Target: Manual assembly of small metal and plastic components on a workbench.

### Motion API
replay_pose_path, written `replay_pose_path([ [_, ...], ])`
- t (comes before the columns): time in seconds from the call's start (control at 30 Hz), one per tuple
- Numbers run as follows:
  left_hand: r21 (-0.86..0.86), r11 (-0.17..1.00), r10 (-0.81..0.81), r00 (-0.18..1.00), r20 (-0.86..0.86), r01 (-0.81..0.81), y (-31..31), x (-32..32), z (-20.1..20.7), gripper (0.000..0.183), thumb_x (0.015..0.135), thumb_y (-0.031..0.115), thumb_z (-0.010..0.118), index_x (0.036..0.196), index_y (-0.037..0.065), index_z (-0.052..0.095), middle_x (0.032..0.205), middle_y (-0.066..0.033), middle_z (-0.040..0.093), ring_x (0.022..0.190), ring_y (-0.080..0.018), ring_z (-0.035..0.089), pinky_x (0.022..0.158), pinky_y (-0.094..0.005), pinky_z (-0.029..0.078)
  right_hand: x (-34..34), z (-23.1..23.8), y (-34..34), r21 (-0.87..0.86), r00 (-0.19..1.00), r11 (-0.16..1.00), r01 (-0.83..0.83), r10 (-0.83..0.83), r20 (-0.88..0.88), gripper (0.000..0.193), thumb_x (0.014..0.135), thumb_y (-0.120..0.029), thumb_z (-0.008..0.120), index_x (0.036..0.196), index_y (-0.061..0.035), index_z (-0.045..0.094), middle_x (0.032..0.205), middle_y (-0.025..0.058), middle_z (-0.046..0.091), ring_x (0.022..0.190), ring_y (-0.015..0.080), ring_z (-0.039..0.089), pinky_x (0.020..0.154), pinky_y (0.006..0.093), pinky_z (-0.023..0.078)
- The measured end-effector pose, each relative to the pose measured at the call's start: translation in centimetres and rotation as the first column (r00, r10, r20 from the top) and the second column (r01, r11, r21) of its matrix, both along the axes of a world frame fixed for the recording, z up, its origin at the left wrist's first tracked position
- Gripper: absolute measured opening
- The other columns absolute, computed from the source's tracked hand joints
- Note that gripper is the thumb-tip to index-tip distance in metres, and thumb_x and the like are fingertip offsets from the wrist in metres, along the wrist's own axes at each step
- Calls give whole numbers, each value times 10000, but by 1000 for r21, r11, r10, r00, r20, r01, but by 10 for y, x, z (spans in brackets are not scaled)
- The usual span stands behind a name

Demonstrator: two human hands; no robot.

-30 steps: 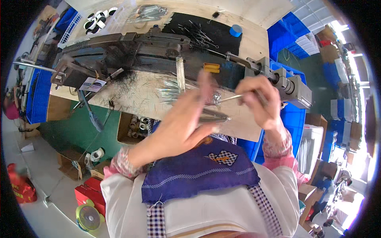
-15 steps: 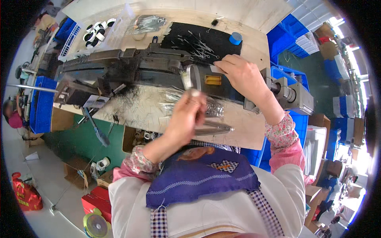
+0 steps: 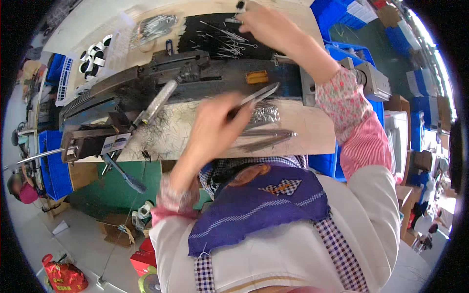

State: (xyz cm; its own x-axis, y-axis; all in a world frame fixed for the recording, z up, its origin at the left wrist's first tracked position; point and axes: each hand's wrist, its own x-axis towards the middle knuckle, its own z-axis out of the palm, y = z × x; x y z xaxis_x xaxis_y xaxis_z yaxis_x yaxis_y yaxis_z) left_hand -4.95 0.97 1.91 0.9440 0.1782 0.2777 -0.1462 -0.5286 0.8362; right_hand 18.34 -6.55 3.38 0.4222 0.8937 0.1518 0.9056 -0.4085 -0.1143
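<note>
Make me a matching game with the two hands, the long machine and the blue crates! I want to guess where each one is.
Things:
1. left hand
2. right hand
3. grey machine
4. blue crates

Places:
A. lies across the middle of the wooden bench
B. reaches to the black mat of small metal pins at the far side
C. stand beyond the bench, to the right
D. holds thin metal pieces over the near part of the bench

Pairs: 1-D, 2-B, 3-A, 4-C

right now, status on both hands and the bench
Left hand gripping metal tweezers. Right hand reaching onto black mat of loose pins. Nothing blocking.
</note>
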Motion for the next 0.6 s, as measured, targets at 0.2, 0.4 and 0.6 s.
replay_pose_path([
  [0.2,-44,998,-36,997,-74,33,15,88,-30,236,831,223,613,835,2,693,758,-189,648,666,-306,643,626,-353,489,-22,24,-53,192,903,940,-281,327,-280,202,808,-164,638,923,-3,596,859,124,598,815,315,583,725,380,473],
  [0.4,649,761,29,999,-12,-15,38,70,5,170,794,148,592,701,14,641,682,-191,601,679,-370,618,620,-447,502,-14,-5,-36,379,804,761,-526,590,-68,228,743,-195,681,852,-29,569,817,109,550,817,308,575,704,394,475],
  [0.6,426,903,-39,998,-46,55,5,69,-2,152,774,168,636,741,20,639,702,-215,603,690,-406,597,605,-479,468,-28,16,-68,279,871,857,-433,478,-116,316,717,-282,690,916,-71,564,875,77,533,886,260,556,753,351,479],
])
